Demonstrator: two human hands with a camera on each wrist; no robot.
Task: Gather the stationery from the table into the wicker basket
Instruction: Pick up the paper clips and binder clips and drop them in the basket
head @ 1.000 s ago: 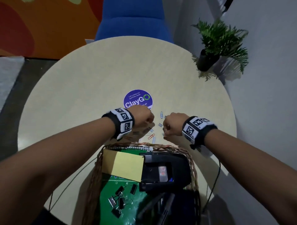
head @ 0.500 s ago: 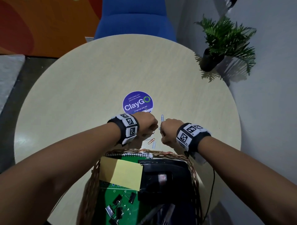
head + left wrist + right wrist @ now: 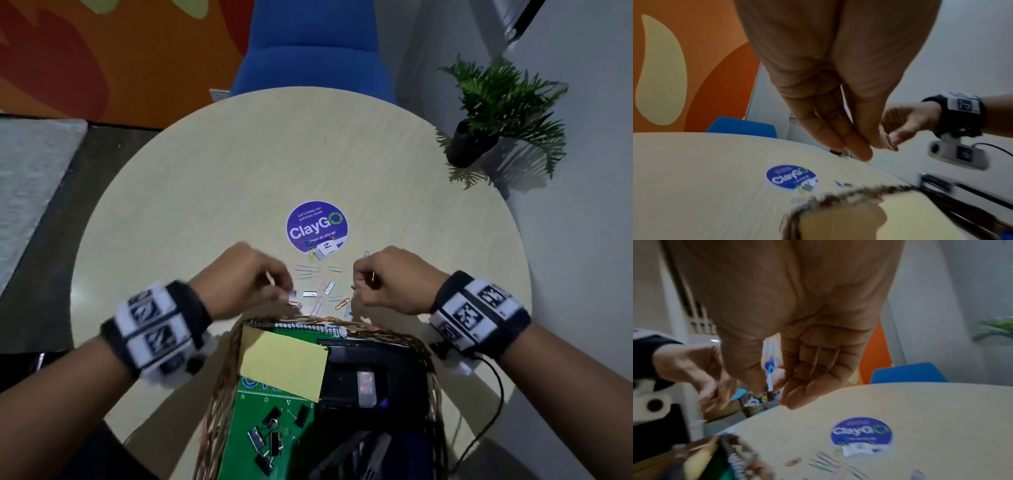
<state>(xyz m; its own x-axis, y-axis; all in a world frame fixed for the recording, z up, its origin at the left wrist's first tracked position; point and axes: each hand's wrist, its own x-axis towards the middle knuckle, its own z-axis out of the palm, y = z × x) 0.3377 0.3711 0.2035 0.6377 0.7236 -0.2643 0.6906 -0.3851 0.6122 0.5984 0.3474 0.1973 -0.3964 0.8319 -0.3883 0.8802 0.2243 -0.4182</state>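
Observation:
Several coloured paper clips (image 3: 320, 291) lie scattered on the round table (image 3: 205, 205), just beyond the wicker basket (image 3: 222, 370). My left hand (image 3: 287, 291) hovers left of them, fingertips pinched together on small clips (image 3: 838, 152). My right hand (image 3: 356, 281) hovers to their right, with thumb and fingers pinching a blue and white paper clip (image 3: 769, 374). A small white item (image 3: 325, 248) sits on the edge of the purple ClayGo sticker (image 3: 317, 224). In the basket are a green notebook (image 3: 253, 428), a yellow sticky pad (image 3: 284, 363), black binder clips (image 3: 270, 442) and a black punch (image 3: 363, 377).
A blue chair (image 3: 315, 51) stands behind the table. A potted plant (image 3: 493, 113) sits on the floor at the right by the white wall. A black cable (image 3: 493, 404) hangs from my right wrist near the table's front edge.
Both hands have drawn apart and lifted off the clip pile, each with clips in its fingers. The scattered clips between them now show.

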